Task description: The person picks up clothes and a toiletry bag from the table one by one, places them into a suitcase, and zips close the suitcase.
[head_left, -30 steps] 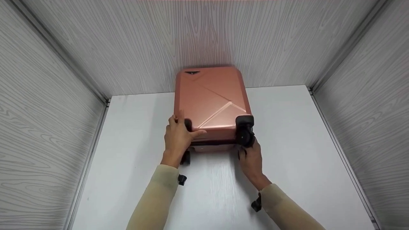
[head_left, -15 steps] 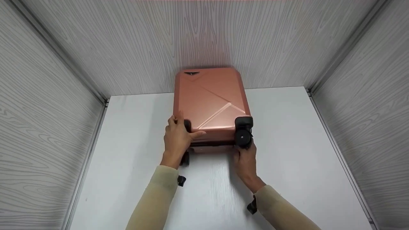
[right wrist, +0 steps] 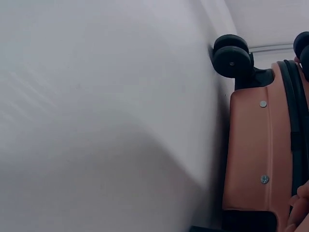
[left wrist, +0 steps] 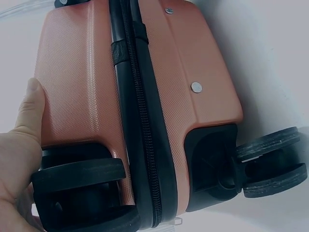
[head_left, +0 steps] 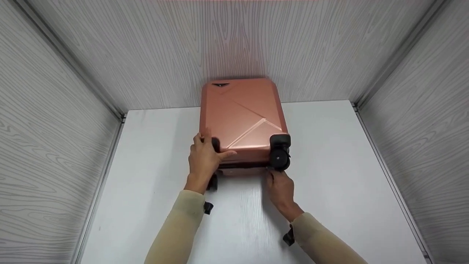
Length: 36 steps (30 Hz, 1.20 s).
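Note:
A rose-pink hard-shell suitcase [head_left: 242, 110] lies on its back, its wheeled end toward me. My left hand [head_left: 202, 157] grips its near left corner, thumb over the end edge and fingers along the side. In the left wrist view, a black zipper [left wrist: 140, 96] runs between the two shells, with black wheels [left wrist: 270, 162] beside it. Under the near right wheel [head_left: 279, 159], my right hand [head_left: 282, 189] has curled fingers and pinches at the zipper line; its fingertips are mostly hidden. The right wrist view shows its fingers [right wrist: 299, 208] at the zipper.
Beneath the suitcase is a white tabletop [head_left: 154, 157]. A wood-grain panel [head_left: 234, 40] stands behind it, with side panels [head_left: 47, 139] at left and right. A small black device [head_left: 288, 237] sits at each wrist.
My right hand has moved slightly left beneath the wheel, its thumb and fingers now at the zipper line. The near right wheel has turned a little. My left hand keeps its grip.

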Available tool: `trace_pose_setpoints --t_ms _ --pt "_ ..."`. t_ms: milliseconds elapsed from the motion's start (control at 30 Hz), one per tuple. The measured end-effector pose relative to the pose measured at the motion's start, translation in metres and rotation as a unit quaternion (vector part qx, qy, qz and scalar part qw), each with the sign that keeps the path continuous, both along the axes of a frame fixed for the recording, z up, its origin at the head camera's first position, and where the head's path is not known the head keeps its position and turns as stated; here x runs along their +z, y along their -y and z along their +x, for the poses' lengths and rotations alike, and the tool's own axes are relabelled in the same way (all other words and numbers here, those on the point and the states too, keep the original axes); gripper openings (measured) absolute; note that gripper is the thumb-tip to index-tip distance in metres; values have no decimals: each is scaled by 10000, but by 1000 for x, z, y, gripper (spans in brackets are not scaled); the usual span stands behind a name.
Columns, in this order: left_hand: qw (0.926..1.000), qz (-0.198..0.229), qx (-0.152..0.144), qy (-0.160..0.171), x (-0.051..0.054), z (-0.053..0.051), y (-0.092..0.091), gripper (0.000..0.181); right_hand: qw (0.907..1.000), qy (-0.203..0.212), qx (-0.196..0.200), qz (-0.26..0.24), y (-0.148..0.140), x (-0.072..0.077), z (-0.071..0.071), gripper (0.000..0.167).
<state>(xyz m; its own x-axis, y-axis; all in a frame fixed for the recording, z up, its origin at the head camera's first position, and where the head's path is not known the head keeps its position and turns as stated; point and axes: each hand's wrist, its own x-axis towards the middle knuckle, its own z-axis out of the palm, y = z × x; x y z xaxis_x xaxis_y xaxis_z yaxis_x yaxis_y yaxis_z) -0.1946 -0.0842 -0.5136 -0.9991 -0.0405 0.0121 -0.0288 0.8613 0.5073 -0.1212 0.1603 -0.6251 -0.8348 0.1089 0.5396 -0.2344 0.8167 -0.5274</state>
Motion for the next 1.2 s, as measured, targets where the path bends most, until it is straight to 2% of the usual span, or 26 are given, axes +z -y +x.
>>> trace_pose_setpoints --t_ms 333,533,767,1200 --pt "10000 9 5 0 -3 1 -2 129 9987 420 184 216 4 2 2 10" --pt "9999 8 71 -132 -4 3 -3 129 9985 212 326 381 7 1 1 6" --pt "9997 18 95 -203 -5 3 -5 131 9972 18 556 497 16 -3 -2 12" --pt "9995 128 164 -241 -6 0 -4 128 9964 -122 588 595 26 -4 -6 17"
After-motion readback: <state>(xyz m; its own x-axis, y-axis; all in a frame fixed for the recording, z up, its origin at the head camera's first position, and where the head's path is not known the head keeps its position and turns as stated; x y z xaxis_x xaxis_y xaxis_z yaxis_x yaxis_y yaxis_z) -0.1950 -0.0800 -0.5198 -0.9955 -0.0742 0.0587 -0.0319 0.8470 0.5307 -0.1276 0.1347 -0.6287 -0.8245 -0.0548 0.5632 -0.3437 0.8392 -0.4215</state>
